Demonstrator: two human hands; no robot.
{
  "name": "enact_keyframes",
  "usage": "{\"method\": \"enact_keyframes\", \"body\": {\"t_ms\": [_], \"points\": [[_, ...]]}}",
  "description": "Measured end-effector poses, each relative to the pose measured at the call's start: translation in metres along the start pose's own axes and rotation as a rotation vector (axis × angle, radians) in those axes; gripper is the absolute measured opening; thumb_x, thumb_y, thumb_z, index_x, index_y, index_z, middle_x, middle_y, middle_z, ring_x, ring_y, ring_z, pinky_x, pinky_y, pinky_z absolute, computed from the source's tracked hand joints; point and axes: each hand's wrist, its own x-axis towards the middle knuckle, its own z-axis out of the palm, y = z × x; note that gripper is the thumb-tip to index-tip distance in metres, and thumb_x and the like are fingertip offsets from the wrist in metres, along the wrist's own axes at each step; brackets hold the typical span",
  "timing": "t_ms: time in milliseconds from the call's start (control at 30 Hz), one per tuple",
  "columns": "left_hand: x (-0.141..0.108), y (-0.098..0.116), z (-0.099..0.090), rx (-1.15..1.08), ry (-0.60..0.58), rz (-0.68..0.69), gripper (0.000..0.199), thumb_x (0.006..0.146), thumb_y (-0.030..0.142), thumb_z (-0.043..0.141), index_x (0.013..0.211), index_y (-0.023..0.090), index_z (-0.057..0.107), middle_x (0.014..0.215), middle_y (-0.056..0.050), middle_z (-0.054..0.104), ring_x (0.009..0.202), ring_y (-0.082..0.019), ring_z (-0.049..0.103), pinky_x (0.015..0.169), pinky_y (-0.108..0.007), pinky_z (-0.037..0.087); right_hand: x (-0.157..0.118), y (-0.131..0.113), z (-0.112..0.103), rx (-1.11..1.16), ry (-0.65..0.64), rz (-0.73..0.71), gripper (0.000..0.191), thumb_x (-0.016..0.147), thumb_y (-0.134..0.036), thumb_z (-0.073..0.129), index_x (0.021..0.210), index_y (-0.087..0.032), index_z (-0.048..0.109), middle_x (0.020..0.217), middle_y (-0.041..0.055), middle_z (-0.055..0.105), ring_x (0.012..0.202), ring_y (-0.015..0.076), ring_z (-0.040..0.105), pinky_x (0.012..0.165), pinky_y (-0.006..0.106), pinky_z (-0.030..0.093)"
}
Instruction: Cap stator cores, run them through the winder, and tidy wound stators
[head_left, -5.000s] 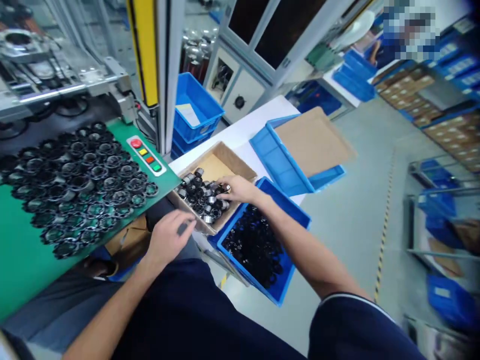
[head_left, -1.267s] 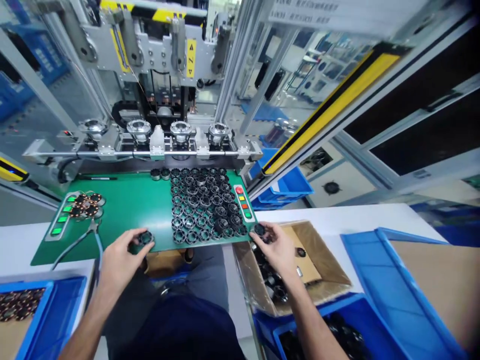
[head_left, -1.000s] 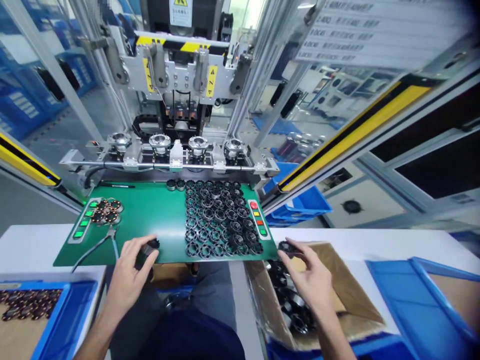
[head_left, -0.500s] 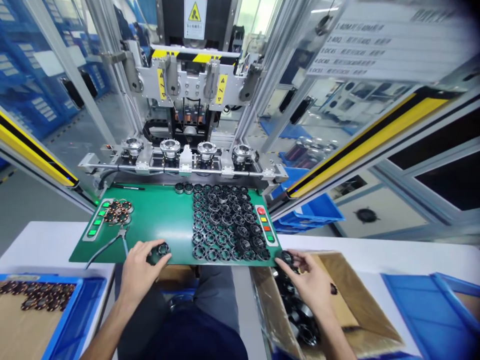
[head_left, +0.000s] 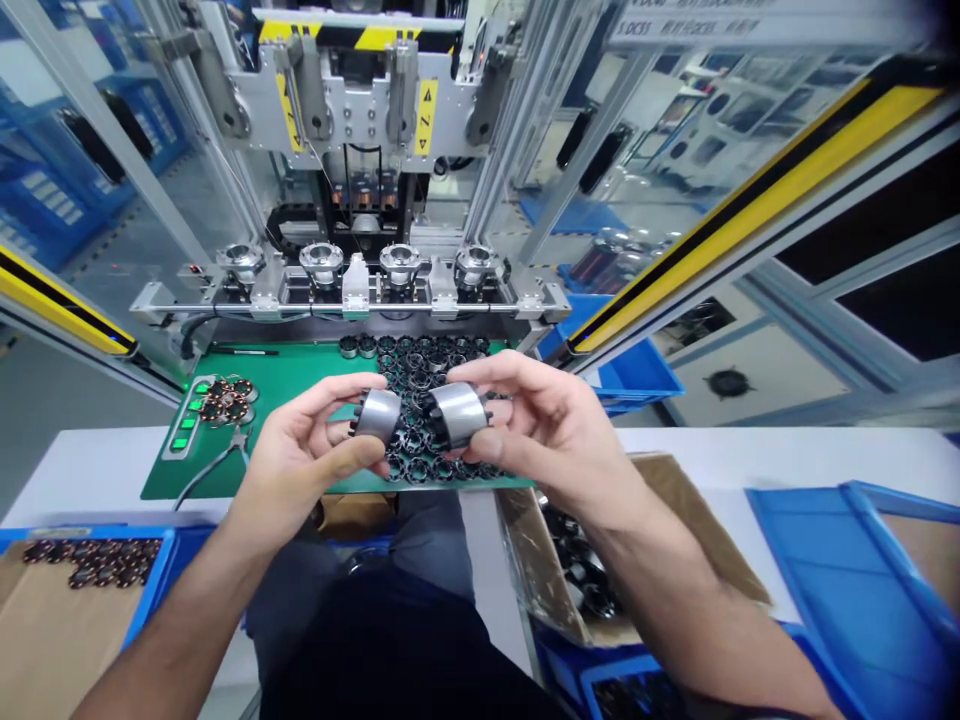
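Looks like a holding step: our left hand [head_left: 304,445] pinches a silver ring [head_left: 380,413], right hand [head_left: 562,430] a second ring [head_left: 461,414], fingers [head_left: 501,368] snug; next move needs steady grips.

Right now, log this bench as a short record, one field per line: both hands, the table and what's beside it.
Left hand: holds a black-toothed silver ring
Right hand: holds a similar ring
Held rings: apart, a gap visible between them
Green table: black rings in rows, right side; copper-wound parts, left
Pliers: nearer the person than the copper-wound parts
Carton: right of the table, more rings inside
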Motion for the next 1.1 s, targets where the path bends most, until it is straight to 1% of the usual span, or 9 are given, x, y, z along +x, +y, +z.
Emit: {"method": "enact_keyframes", "body": {"t_ms": [100,200,367,500,600,700,767,900,1100], "points": [[0.007,0.007,-0.007,0.04,-0.006,-0.028,0.057,0.088,0.045,0.107,0.14,0.029,0.089,0.114,-0.006,0.087,0.07,-0.014,0.082,0.073,-0.025,0.075,0.011,0.001,-0.005,0.071,-0.041,0.031,0.053,0.086,-0.042,0.108,0.13,-0.024,0.084,0.105,0.0028,0.084,0.069,0.0127,0.078,0.064,0.023,0.066],[0.022,0.015,-0.01,0.12,-0.017,-0.011,0.056,0.086,0.049,0.107,0.135,0.027,0.091,0.104,-0.005,0.086,0.067,-0.013,0.079,0.07,-0.023,0.072,0.024,-0.005,-0.018,0.034,-0.055,0.024,0.048,0.087,-0.037,0.108,0.128,-0.023,0.086,0.103,0.0015,0.085,0.072,0.011,0.078,0.069,0.022,0.067],[0.073,0.04,-0.012,0.382,-0.006,0.098,0.056,0.086,0.048,0.102,0.134,0.022,0.089,0.098,-0.005,0.085,0.079,-0.018,0.081,0.078,-0.028,0.069,0.072,-0.032,-0.065,-0.332,0.004,-0.158,0.045,0.087,-0.035,0.105,0.125,-0.017,0.087,0.102,0.0032,0.086,0.089,0.0159,0.082,0.086,0.031,0.073],[0.156,0.063,-0.009,0.827,0.016,0.301,0.056,0.088,0.045,0.095,0.137,0.019,0.087,0.116,-0.009,0.087,0.085,-0.021,0.081,0.085,-0.035,0.066,0.146,-0.051,-0.128,-0.84,0.177,-0.312,0.051,0.088,-0.032,0.101,0.13,-0.008,0.086,0.103,0.0052,0.086,0.089,0.0193,0.083,0.091,0.042,0.073],[0.233,0.064,-0.004,1.078,0.023,0.408,0.047,0.087,0.036,0.096,0.129,0.017,0.089,0.113,-0.009,0.088,0.097,-0.023,0.08,0.099,-0.041,0.064,0.205,-0.048,-0.169,-1.236,0.274,-0.263,0.049,0.089,-0.022,0.098,0.133,-0.004,0.086,0.112,0.0097,0.087,0.093,0.0204,0.082,0.1,0.046,0.071],[0.298,0.046,-0.001,1.175,0.049,0.324,0.048,0.084,0.029,0.099,0.128,0.014,0.087,0.113,-0.011,0.088,0.104,-0.025,0.08,0.105,-0.042,0.062,0.249,-0.032,-0.193,-1.433,0.276,-0.129,0.044,0.085,-0.013,0.099,0.127,-0.004,0.089,0.107,0.0099,0.087,0.102,0.024,0.083,0.109,0.049,0.068],[0.327,0.03,-0.005,1.197,0.076,0.255,0.051,0.082,0.025,0.099,0.129,0.012,0.085,0.117,-0.013,0.088,0.108,-0.026,0.081,0.106,-0.042,0.062,0.264,-0.021,-0.203,-1.475,0.256,-0.103,0.042,0.078,-0.007,0.102,0.119,-0.005,0.091,0.1,0.0082,0.087,0.106,0.0271,0.084,0.112,0.05,0.066],[0.356,0.01,-0.022,1.227,0.036,0.196,0.047,0.082,0.03,0.101,0.123,0.015,0.084,0.118,-0.012,0.087,0.109,-0.027,0.081,0.104,-0.04,0.063,0.272,-0.013,-0.218,-1.527,0.188,-0.08,0.041,0.079,-0.008,0.102,0.12,-0.011,0.093,0.102,0.0084,0.089,0.106,0.0301,0.086,0.111,0.05,0.067],[0.373,0.019,-0.035,1.351,-0.094,0.177,0.05,0.08,0.031,0.1,0.126,0.016,0.088,0.109,-0.009,0.086,0.102,-0.028,0.079,0.1,-0.041,0.061,0.281,-0.027,-0.232,-1.557,0.007,-0.066,0.041,0.081,-0.01,0.1,0.121,-0.02,0.096,0.097,0.0056,0.089,0.101,0.0301,0.087,0.11,0.05,0.068]]}}
